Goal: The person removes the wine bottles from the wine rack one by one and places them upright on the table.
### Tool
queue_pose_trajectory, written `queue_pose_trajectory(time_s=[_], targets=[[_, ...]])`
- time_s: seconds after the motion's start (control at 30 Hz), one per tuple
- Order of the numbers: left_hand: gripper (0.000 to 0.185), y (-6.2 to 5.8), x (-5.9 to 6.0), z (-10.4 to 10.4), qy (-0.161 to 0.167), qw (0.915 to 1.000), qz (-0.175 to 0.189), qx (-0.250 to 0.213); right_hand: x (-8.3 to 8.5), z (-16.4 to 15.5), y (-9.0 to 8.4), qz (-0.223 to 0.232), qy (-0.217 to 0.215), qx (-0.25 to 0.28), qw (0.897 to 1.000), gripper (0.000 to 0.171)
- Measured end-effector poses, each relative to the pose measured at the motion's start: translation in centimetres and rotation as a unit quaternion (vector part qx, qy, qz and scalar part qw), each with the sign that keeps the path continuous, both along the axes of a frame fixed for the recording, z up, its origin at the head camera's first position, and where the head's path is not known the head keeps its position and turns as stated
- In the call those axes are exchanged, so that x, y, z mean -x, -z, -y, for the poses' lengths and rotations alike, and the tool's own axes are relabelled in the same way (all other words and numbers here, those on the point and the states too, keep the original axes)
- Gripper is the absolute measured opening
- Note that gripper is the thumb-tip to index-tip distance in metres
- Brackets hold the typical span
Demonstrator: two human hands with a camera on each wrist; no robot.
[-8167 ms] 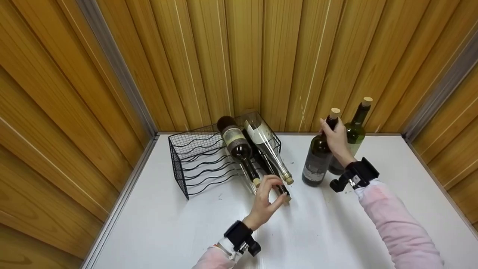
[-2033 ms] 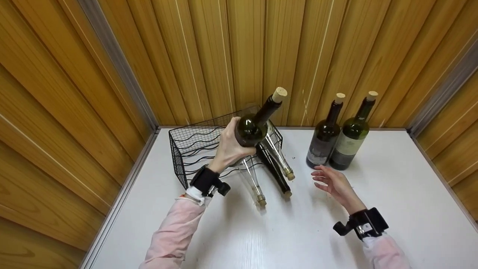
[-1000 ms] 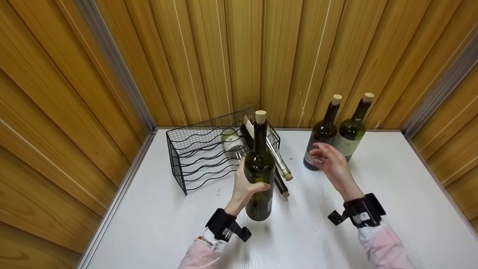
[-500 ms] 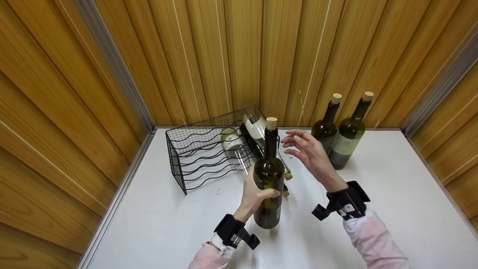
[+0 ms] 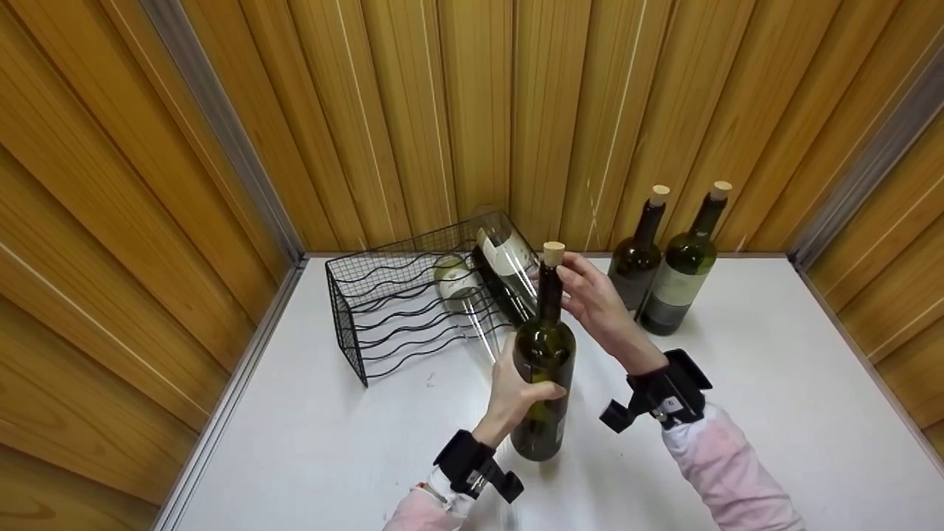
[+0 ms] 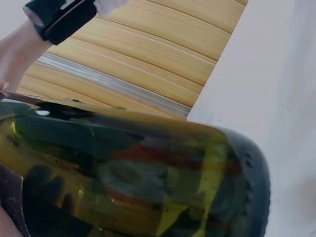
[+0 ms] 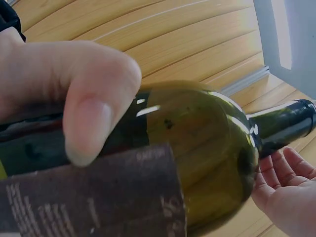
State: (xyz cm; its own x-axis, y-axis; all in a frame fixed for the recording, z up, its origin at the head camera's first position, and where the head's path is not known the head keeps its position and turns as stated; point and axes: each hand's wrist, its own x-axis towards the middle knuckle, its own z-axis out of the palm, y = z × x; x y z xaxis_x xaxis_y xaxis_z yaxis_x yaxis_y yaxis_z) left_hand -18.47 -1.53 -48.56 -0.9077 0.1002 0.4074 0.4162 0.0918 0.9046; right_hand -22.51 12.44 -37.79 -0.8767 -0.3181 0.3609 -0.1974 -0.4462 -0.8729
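Bottle [image 5: 547,350]: dark green glass, roughly upright just right of the lower centre of the head view; whether its base touches the table, I cannot tell.
Cork [image 5: 554,254]: pale, seated in that bottle's mouth, a little right of the frame's centre.
Left hand [image 5: 512,394]: wrapped round the bottle's body from the left, thumb across the front; at the upper left of the right wrist view the thumb is bent, its tip at the edge of the dark label [image 7: 108,197].
Right hand [image 5: 601,306]: partly open, fingers loosely bent, right beside the neck; at the lower right of the right wrist view they lie behind the neck, and I cannot tell whether they touch it.
Wire rack [image 5: 354,339]: black, wavy-runged, left of centre in the head view.
Racked bottles: a clear one with a pale label [image 5: 509,251] farthest right, a dark one [image 5: 503,291] close beside it, a third, greenish at its base [image 5: 451,273], to their left; the held bottle and left hand hide parts of them.
Standing pair: dark green, corked, right of centre, the left bottle [image 5: 636,262] just beside the right bottle [image 5: 678,284].
Table [image 5: 295,442]: white, across the lower half.
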Motion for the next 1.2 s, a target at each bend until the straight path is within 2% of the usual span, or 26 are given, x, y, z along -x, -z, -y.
queue_pose_trajectory(time_s=[0.1, 0.23, 0.4, 0.5, 0.63, 0.77, 0.87, 1.03, 1.2], targets=[[0.067, 0.1, -0.1, -0.2, -0.007, 0.9998, 0.002, 0.019, 0.0, 0.2, 0.0, -0.015, -0.013, -0.006, 1.0, 0.038], [0.068, 0.3, -0.1, -0.5, 0.006, 0.9998, -0.007, 0.019, 0.0, 0.7, -0.1, -0.028, -0.031, -0.003, 0.999, 0.035], [0.071, 0.4, -0.2, -0.8, 0.015, 0.9996, -0.013, 0.021, -0.1, 1.0, -0.1, -0.039, -0.019, -0.023, 0.999, 0.034], [0.071, 0.5, -0.4, -0.9, 0.018, 0.9996, -0.008, 0.018, -0.1, 1.1, 0.1, -0.029, -0.015, -0.027, 0.999, 0.028], [0.07, -0.8, -1.3, -0.7, 0.028, 0.9996, -0.001, 0.006, -0.1, 1.1, 0.4, -0.015, -0.013, -0.033, 0.999, 0.02], [0.067, -2.5, -2.1, -0.4, 0.031, 0.9995, 0.005, 0.0, -0.1, 1.0, 0.5, -0.024, -0.004, -0.046, 0.999, 0.013], [0.065, -2.6, -2.2, -0.3, 0.031, 0.9995, 0.011, 0.003, -0.1, 0.9, 0.7, -0.037, 0.002, -0.052, 0.998, 0.011], [0.066, -2.3, -2.0, -0.2, 0.046, 0.9988, 0.017, 0.009, -0.1, 0.8, 0.9, -0.037, 0.011, -0.049, 0.998, 0.014], [0.072, 0.0, -0.7, -0.3, 0.072, 0.9961, 0.043, 0.028, -0.3, 0.7, 1.2, -0.057, 0.009, -0.026, 0.998, 0.019]])
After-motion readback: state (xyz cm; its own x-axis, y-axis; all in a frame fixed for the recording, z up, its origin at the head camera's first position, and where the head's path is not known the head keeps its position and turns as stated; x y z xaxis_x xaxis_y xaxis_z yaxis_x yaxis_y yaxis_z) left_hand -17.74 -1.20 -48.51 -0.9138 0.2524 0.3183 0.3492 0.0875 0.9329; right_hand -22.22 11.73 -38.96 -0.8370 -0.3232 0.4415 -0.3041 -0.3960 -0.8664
